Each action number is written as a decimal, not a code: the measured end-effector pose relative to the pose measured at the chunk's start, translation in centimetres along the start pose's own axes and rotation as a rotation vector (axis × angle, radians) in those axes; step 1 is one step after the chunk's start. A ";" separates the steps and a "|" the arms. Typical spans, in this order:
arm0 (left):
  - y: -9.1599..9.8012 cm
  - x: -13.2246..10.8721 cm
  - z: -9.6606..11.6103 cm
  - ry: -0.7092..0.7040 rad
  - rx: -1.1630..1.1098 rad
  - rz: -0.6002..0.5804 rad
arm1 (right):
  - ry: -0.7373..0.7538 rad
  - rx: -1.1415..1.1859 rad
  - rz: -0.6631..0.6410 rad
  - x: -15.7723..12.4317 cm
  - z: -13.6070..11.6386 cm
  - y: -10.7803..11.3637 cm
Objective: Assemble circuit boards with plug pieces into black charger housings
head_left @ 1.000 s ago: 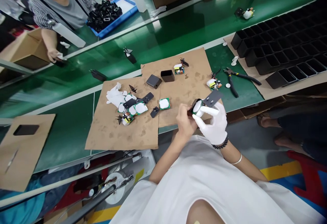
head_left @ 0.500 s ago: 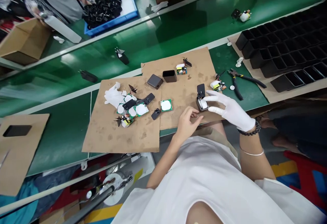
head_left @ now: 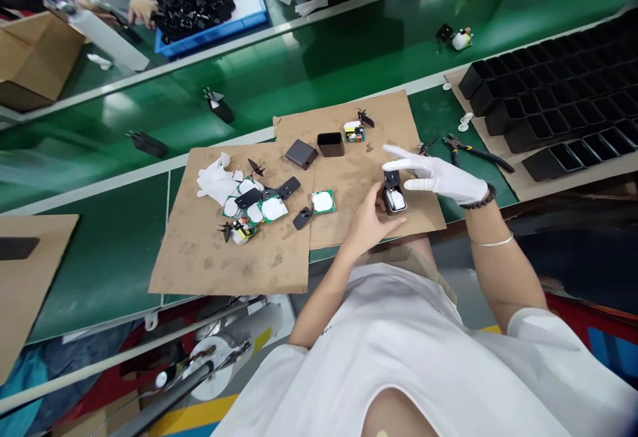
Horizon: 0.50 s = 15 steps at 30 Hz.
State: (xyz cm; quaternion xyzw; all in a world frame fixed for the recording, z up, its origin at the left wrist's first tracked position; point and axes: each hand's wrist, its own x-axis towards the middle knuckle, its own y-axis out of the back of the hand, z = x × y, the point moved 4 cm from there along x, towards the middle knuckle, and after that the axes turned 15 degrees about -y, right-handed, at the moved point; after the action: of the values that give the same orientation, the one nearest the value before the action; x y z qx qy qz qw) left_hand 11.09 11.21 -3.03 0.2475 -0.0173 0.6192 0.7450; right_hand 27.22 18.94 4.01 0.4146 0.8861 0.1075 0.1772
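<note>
A small black case (head_left: 395, 199) with a white part inside and a black cap (head_left: 391, 179) tilted up at its far side stands on the right cardboard sheet (head_left: 359, 224). My bare left hand (head_left: 367, 223) is around the case's left side, fingers curved against it. Gloved in white, my right hand (head_left: 434, 176) is over the cap, its fingers spread and holding nothing visible. Left of my left hand lies a green board with a white pad (head_left: 323, 202), beside a small black piece (head_left: 302, 218). An upright black case (head_left: 331, 145) and a circuit assembly (head_left: 354, 131) sit farther back.
Rows of black cases (head_left: 543, 115) fill the right side, near black-and-yellow pliers (head_left: 468, 147). Boards and a white glove (head_left: 217, 179) are heaped on the left cardboard. Black adapters (head_left: 219, 106) lie on the green belt. Across it, a person's hand (head_left: 143, 10) touches a blue tray (head_left: 244, 20).
My right hand has lifted off the case's white part and moved over the cap, fingers spread. My left hand has closed in around the case. The adapters on the belt have shifted left.
</note>
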 end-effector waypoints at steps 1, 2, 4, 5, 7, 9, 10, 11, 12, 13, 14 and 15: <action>-0.1 0.2 -0.4 0.009 -0.015 0.007 | -0.027 -0.003 -0.072 0.5 0.0 0.4; -0.1 0.3 -0.7 0.012 -0.028 0.016 | -0.053 -0.004 -0.117 0.9 0.0 0.7; -0.1 0.4 -0.9 0.006 -0.039 0.045 | -0.091 0.001 -0.129 1.3 0.3 0.9; -0.1 0.4 -0.9 0.000 -0.037 0.059 | -0.098 0.006 -0.110 1.2 0.4 0.8; 0.0 0.4 -0.7 -0.008 -0.029 0.074 | -0.098 0.013 -0.065 0.9 0.7 0.6; 0.0 0.4 -0.5 -0.012 -0.024 0.070 | -0.102 0.019 -0.023 0.4 0.9 0.4; 0.0 0.4 -0.4 -0.013 -0.023 0.066 | -0.102 0.024 0.001 0.2 1.0 0.4; 0.0 0.4 -0.4 -0.013 -0.024 0.061 | -0.098 0.030 0.024 0.0 1.0 0.4; -0.1 0.4 -0.4 -0.012 -0.023 0.060 | -0.092 0.035 0.050 -0.1 1.1 0.4; -0.1 0.4 -0.5 -0.011 -0.022 0.061 | -0.084 0.042 0.083 -0.3 1.0 0.3; -0.1 0.4 -0.6 -0.008 -0.020 0.063 | -0.076 0.051 0.123 -0.6 1.0 0.2; -0.1 0.4 -0.6 -0.004 -0.018 0.064 | -0.073 0.058 0.170 -0.9 0.9 -0.1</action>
State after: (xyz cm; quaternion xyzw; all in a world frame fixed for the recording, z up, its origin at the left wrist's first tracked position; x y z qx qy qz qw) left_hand 11.14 11.84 -3.48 0.2412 -0.0321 0.6420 0.7271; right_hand 28.06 18.26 3.36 0.4967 0.8434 0.0814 0.1878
